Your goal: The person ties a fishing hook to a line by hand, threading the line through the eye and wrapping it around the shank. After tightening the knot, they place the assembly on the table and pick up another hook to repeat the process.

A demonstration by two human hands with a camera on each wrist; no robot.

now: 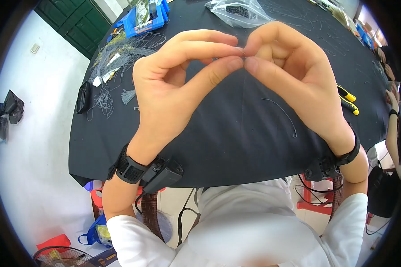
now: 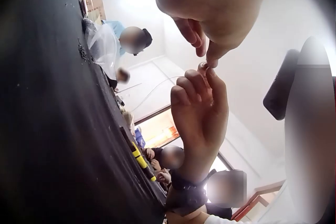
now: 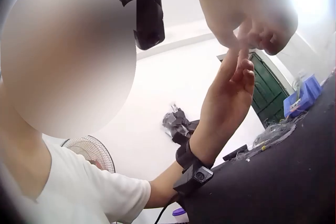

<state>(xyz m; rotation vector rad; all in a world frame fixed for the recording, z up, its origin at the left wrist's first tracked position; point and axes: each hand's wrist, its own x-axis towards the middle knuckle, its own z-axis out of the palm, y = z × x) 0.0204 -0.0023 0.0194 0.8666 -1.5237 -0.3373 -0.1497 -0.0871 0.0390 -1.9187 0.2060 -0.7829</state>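
Black-clothed table (image 1: 236, 147) beneath; left hand (image 1: 178, 89) and right hand (image 1: 294, 75) both pinch a tiny dark piece (image 1: 227, 58) between touching fingertips, raised above it; likely needs firm, steady, even pinching

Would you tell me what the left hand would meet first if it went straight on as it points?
The right hand: the left hand points straight at its fingertips, seemingly touching, both pinching what looks like a thin wire.
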